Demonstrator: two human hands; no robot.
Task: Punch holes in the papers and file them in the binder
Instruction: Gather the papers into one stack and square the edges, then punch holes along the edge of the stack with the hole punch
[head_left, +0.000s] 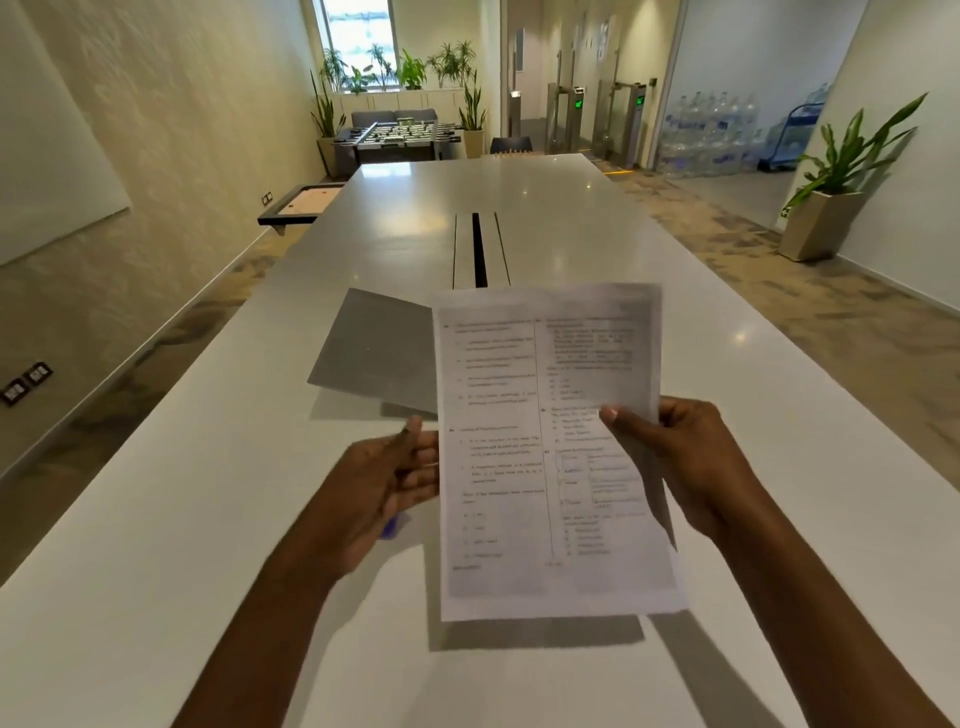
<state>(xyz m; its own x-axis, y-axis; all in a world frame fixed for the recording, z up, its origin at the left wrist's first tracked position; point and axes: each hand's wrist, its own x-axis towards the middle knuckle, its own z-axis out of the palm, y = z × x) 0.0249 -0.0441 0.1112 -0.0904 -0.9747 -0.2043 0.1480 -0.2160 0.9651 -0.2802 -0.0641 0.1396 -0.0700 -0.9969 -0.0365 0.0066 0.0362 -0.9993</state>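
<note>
Table: long white table (727, 415), glossy, with a dark slot (478, 249) down its middle
Room: office space, potted plants (841, 171) by the walls, foosball table (397, 136) at the far end
Paper: printed sheet (550, 452) held up above the table, a bit blurry
Right hand: right hand (691, 462) pinches the sheet's right edge, thumb on the front
Left hand: left hand (384, 483) at the left edge, fingers loosely curled; can't tell if it actually grips
Binder: grey cover (379, 353) lies on the table just behind the paper's left side
</note>
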